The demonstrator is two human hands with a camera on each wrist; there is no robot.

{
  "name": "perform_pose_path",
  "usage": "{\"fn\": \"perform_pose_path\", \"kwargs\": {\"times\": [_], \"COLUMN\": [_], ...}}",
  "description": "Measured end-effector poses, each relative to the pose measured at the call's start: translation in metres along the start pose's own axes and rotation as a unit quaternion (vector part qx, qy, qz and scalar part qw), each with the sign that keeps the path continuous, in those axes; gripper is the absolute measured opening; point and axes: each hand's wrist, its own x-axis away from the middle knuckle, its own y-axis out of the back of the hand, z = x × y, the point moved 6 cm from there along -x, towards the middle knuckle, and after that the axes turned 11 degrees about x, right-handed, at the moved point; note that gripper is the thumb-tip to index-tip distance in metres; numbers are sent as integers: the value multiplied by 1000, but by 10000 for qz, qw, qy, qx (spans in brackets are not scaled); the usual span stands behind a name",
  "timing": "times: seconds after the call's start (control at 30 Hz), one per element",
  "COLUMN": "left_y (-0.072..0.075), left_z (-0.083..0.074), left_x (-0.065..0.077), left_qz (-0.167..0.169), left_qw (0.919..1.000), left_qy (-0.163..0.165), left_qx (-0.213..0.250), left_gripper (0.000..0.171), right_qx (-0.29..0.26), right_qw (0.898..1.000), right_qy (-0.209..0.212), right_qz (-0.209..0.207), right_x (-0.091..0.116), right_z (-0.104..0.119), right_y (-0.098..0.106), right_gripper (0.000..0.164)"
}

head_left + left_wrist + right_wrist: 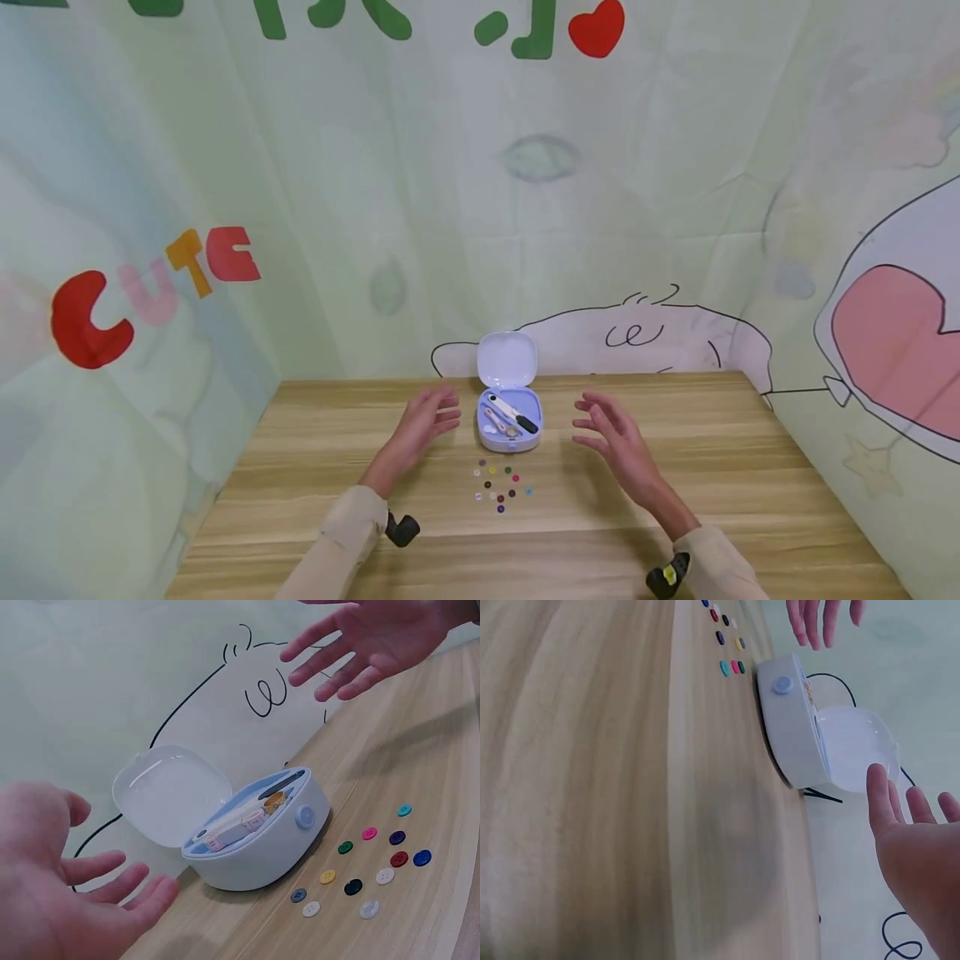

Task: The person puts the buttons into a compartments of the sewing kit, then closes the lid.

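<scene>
A small light-blue sewing box (489,447) stands on the wooden table with its white lid (507,358) tipped up behind it. Inside lie a white tool with a black end (527,423), a folded measuring tape (238,829) with pink edges, and a small gold-coloured item (275,801). My left hand (424,422) hovers at the box's left, fingers spread and apart from it. To its right, my right hand (619,448) is held over the table, palm turned inward and fingers loosely extended. Neither hand holds anything. In front of the box are several loose coloured buttons (422,858).
The wooden table (315,467) ends at a printed cloth backdrop (405,192) just behind the lid. Similar cloth hangs on both sides. Dark wrist-worn cameras (403,530) sit below each hand at the sleeves.
</scene>
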Motion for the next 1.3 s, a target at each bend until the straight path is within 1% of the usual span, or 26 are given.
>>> {"fn": "perform_pose_path", "kwargs": {"times": [0.07, 0.13, 0.27, 0.37, 0.53, 0.6, 0.7, 0.83, 1.07, 1.2, 1.3], "left_y": [1, 0, -3, -7, -17, -19, -21, -22, -20, -19, -19], "left_z": [5, 10, 18, 23, 29, 31, 32, 32, 34, 35, 36], "left_x": [-4, -6, -9, -11, -18, -20, -22, -24, -28, -30, -31], "left_qz": [-92, -115, 56, 142, 304, 348, 290, 188, 78, 82, 119], "left_qw": [9998, 9988, 9952, 9929, 9915, 9912, 9907, 9895, 9862, 9824, 9814], "left_qy": [199, 470, 972, 1169, 1245, 1237, 1207, 1192, 1299, 1365, 1383], "left_qx": [5, -76, -135, -148, -207, -311, -556, -793, -1022, -1272, -1324], "left_gripper": [45, 45, 48, 48, 44, 41, 36, 33, 28, 24, 22], "right_qx": [-159, -280, -368, -337, -187, -137, -141, -210, -215, -163, -119], "right_qw": [9997, 9989, 9967, 9956, 9936, 9925, 9914, 9908, 9909, 9907, 9901], "right_qy": [-188, -372, -711, -868, -1078, -1147, -1216, -1254, -1231, -1207, -1205], "right_qz": [56, 111, 122, 108, 280, 395, 468, 454, 506, 605, 705], "right_x": [2, 3, 7, 9, 13, 15, 17, 19, 22, 23, 24], "right_z": [-4, -7, -14, -21, -31, -33, -35, -37, -41, -42, -43], "right_y": [-3, -5, -9, -11, -16, -19, -22, -24, -29, -33, -36], "right_gripper": [48, 48, 50, 51, 58, 60, 61, 60, 61, 63, 62]}}
